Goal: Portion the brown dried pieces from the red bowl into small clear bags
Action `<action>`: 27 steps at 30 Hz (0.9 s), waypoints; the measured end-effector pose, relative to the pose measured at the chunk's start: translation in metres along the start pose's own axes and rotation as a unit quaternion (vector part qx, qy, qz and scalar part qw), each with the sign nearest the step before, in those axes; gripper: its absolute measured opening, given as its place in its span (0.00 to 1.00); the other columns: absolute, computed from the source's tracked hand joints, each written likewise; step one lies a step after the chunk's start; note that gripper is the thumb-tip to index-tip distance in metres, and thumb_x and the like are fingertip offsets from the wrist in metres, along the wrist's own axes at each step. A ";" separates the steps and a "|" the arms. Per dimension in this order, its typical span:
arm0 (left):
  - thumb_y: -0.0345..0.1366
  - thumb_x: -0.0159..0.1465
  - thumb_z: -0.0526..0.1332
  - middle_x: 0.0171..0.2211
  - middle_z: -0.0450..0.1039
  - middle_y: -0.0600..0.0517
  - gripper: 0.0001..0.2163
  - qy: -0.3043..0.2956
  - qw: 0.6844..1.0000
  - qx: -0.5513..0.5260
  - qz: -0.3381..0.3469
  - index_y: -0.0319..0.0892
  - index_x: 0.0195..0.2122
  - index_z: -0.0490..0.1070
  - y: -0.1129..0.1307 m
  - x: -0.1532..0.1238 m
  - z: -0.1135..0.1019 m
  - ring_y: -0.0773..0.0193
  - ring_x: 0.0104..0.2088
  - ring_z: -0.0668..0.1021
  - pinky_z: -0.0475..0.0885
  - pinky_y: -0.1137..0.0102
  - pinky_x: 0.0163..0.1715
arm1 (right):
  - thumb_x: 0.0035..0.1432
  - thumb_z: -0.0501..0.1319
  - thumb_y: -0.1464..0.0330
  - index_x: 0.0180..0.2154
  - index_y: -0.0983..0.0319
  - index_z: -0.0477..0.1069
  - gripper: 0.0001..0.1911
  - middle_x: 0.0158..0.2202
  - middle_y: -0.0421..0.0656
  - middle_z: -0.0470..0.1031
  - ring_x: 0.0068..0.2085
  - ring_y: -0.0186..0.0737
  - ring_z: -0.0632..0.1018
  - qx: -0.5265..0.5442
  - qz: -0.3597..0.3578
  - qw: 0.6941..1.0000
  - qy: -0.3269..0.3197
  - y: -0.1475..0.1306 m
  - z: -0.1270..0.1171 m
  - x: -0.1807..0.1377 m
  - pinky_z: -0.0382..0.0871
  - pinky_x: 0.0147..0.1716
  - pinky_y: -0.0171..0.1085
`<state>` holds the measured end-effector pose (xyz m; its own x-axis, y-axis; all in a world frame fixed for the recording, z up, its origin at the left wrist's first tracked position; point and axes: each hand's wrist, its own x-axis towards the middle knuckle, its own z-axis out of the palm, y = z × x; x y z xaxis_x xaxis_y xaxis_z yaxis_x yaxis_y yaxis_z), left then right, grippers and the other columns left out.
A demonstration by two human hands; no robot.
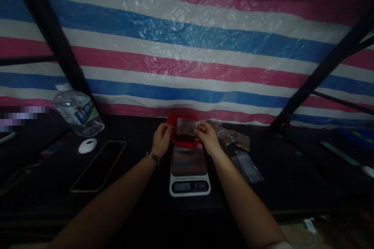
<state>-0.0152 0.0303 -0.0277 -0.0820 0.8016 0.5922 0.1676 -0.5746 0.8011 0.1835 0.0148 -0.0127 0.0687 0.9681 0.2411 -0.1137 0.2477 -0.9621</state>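
A small clear plastic bag [185,125] is held over a red bowl [193,145]; brown bits show in or behind the bag. My right hand [208,137] pinches the bag's right end. At the bowl's left rim, my left hand [162,138] has its fingers closed together; a thin reddish thing extends from the fingertips toward the bag, too dim to name. Just in front of the bowl sits a white kitchen scale [189,171] with a dark plate and a lit display. Right of my right hand lie several filled clear bags [232,136] and flat clear bags [247,166].
On the left stand a large plastic water bottle [78,111], a white computer mouse [87,146] and a dark phone [101,166]. Striped plastic sheeting [187,62] hangs behind the black table. Dark metal bars [315,76] slant down on both sides.
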 end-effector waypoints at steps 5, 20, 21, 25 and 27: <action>0.35 0.63 0.52 0.32 0.72 0.51 0.09 -0.050 0.989 0.136 0.038 0.41 0.32 0.70 -0.007 0.003 -0.005 0.63 0.36 0.74 0.68 0.69 0.39 | 0.46 0.65 0.65 0.39 0.61 0.67 0.17 0.33 0.41 0.74 0.33 0.38 0.76 -0.112 -0.130 0.975 0.142 0.003 -0.012 -0.002 0.72 0.34 0.37; 0.36 0.62 0.54 0.31 0.73 0.50 0.09 -0.084 0.973 0.204 0.069 0.41 0.30 0.72 -0.011 0.003 -0.001 0.62 0.35 0.74 0.68 0.68 0.38 | 0.59 0.56 0.71 0.43 0.58 0.74 0.12 0.43 0.46 0.75 0.46 0.41 0.74 -0.406 -0.321 0.853 0.072 -0.003 -0.010 -0.015 0.68 0.49 0.44; 0.35 0.62 0.54 0.31 0.73 0.50 0.09 -0.085 0.973 0.202 0.071 0.41 0.30 0.72 -0.011 0.003 -0.001 0.62 0.35 0.74 0.68 0.68 0.39 | 0.59 0.56 0.71 0.43 0.58 0.74 0.12 0.44 0.46 0.75 0.47 0.41 0.74 -0.405 -0.326 0.851 0.076 -0.003 -0.011 -0.015 0.68 0.50 0.44; 0.35 0.62 0.54 0.30 0.74 0.50 0.09 -0.088 0.973 0.201 0.072 0.41 0.29 0.72 -0.010 0.003 -0.001 0.62 0.35 0.74 0.68 0.67 0.39 | 0.57 0.57 0.71 0.41 0.57 0.76 0.12 0.45 0.46 0.73 0.47 0.42 0.73 -0.423 -0.314 0.849 0.043 -0.002 -0.012 -0.014 0.68 0.49 0.45; 0.35 0.62 0.54 0.30 0.74 0.50 0.09 -0.088 0.973 0.202 0.070 0.41 0.29 0.72 -0.009 0.003 -0.001 0.62 0.35 0.74 0.68 0.67 0.39 | 0.56 0.57 0.71 0.39 0.58 0.76 0.11 0.42 0.45 0.73 0.45 0.42 0.73 -0.427 -0.305 0.850 0.042 -0.003 -0.012 -0.014 0.68 0.47 0.45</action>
<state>-0.0181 0.0375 -0.0336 0.1331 0.7562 0.6407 0.5400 -0.5974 0.5929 0.1950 0.0001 -0.0151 -0.0683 0.6548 0.7527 0.7277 0.5488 -0.4114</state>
